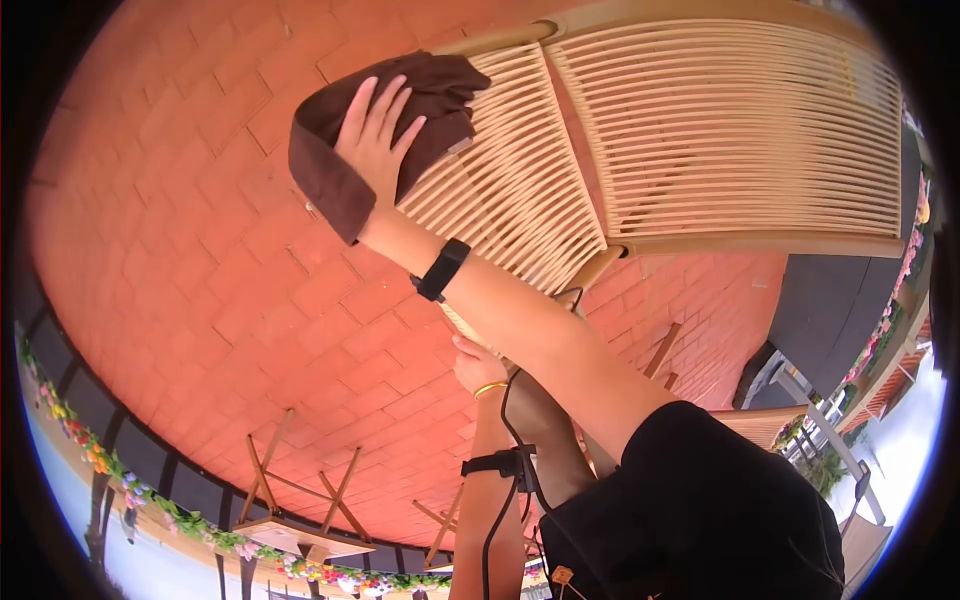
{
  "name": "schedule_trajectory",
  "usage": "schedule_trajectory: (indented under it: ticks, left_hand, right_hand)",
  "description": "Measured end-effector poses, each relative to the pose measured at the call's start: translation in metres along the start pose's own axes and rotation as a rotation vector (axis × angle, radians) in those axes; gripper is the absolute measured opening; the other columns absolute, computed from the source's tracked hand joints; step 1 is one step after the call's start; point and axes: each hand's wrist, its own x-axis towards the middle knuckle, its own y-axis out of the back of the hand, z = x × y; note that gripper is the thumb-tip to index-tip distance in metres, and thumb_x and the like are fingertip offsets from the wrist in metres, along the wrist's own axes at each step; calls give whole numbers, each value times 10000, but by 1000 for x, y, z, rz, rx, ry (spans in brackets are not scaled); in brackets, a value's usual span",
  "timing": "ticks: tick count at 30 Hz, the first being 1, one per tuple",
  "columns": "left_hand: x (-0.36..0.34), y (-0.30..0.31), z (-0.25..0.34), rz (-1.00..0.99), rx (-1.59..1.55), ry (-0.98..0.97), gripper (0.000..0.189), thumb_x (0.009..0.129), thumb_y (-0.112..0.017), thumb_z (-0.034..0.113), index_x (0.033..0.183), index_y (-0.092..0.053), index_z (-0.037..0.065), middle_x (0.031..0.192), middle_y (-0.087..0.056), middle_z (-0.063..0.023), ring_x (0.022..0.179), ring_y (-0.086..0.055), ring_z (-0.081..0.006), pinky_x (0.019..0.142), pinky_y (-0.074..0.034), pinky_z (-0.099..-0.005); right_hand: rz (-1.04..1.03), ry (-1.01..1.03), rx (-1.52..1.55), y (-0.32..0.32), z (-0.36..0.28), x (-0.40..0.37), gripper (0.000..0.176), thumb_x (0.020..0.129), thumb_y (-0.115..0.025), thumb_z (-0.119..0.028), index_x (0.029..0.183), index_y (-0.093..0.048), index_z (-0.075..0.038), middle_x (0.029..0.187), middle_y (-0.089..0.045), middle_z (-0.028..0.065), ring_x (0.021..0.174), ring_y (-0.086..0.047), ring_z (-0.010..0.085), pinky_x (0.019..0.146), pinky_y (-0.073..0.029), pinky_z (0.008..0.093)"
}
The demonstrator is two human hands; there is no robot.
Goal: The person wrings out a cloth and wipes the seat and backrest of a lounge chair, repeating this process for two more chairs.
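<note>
The left hand [477, 367], nearest the body, is partly hidden: its fingertips sit by the lower edge of the lounge chair [740, 130], and whether they grip is impossible to tell. Black cables [512, 415] run down past its wrist, over a brown shape too covered to make out. The right forearm [530, 320] cuts across the slats, hiding part of that same lower edge.

Farther out, the right hand [375, 145] lies palm down on the brown cloth [335, 165], its visible fingers spread; the thumb is out of sight. The cloth is bunched at the upper left end of the lounge chair, covering that end's corners and hanging past it, one flap beside the wrist. A small pale tag [460, 146] shows at its right edge.

Right of the cloth, the slats run bare to a joint between two sections, then on to the right end. Red paving [190, 230] opens to the left. Beyond stand wooden stools [300, 535], seen upside down, and a strip of flowers [190, 515], blurred and bent by the lens. The picture's corners are black.
</note>
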Motion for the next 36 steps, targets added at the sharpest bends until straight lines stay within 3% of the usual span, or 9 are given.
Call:
schedule_trajectory:
  ticks: [4, 11, 14, 16, 18, 22, 24, 33, 36]
  left_hand:
    - [-5, 5, 9, 49, 45, -8, 672, 935, -225, 381, 610, -567, -97, 642, -542, -322, 631, -527, -487, 602, -396, -551]
    - [-4, 8, 14, -9, 46, 55, 654, 931, -239, 400, 733, -597, -110, 727, -574, -312, 713, -537, -484, 677, -408, -536]
    - [-3, 9, 12, -31, 54, 41, 650, 932, -241, 392, 723, -595, -112, 716, -572, -312, 703, -542, -477, 662, -415, -530]
    - [-4, 8, 14, -30, 60, 34, 648, 933, -239, 387, 713, -591, -110, 715, -572, -312, 695, -546, -471, 643, -417, -529]
    - [-3, 7, 12, 9, 46, 13, 644, 933, -240, 382, 709, -591, -110, 712, -572, -312, 689, -548, -470, 631, -416, -533]
    - [1, 2, 6, 35, 128, 6, 668, 931, -215, 400, 697, -602, -92, 711, -589, -293, 704, -563, -468, 657, -443, -525]
    - [2, 10, 9, -32, 173, 43, 646, 928, -205, 422, 824, -606, -74, 802, -601, -290, 784, -575, -448, 693, -456, -501]
    - [-6, 124, 19, 38, -89, -395, 408, 909, -401, 320, 942, -521, -69, 1017, -513, -281, 926, -484, -434, 796, -390, -475]
    - [-7, 166, 31, 24, -24, -389, 404, 913, -398, 311, 963, -516, -72, 1053, -488, -283, 939, -484, -421, 803, -397, -454]
  right_hand:
    - [-135, 595, 140, 24, 36, 10, 624, 802, -518, -471, 1318, -385, -147, 1419, -220, 155, 1304, -177, 387, 999, -108, 637]
    - [170, 77, -69, -45, 256, 130, 617, 880, -460, -322, 1378, -215, -51, 1436, -164, 169, 1329, -121, 339, 1067, -159, 432]
    - [-35, -346, 124, -16, 189, 108, 662, 897, -397, -385, 1411, -100, -91, 1461, -32, 173, 1351, -58, 312, 1070, -153, 434]
    - [299, -267, -1196, -92, 167, 71, 620, 904, -368, -345, 1403, -128, -66, 1459, -46, 183, 1343, -102, 333, 1060, -193, 431]
    - [98, -80, -588, -60, 99, 16, 591, 891, -352, -283, 1396, -151, -51, 1455, -76, 190, 1332, -147, 350, 1042, -239, 428]
    - [-428, 448, -908, 51, 88, -62, 637, 822, -413, -102, 1380, -127, 5, 1424, -125, 231, 1314, -177, 369, 1032, -270, 442]
    - [-704, 238, -181, 95, 110, -97, 673, 792, -440, -44, 1371, -106, 35, 1416, -136, 236, 1291, -228, 371, 1036, -283, 405]
    - [-1339, -31, -127, 122, 117, -55, 258, 826, -492, -151, 912, -540, 87, 1053, -539, 195, 873, -583, 283, 685, -507, 396]
    - [-922, -449, 264, 93, 87, -49, 425, 818, -533, -155, 1107, -376, 115, 1059, -485, 284, 862, -568, 385, 651, -518, 413]
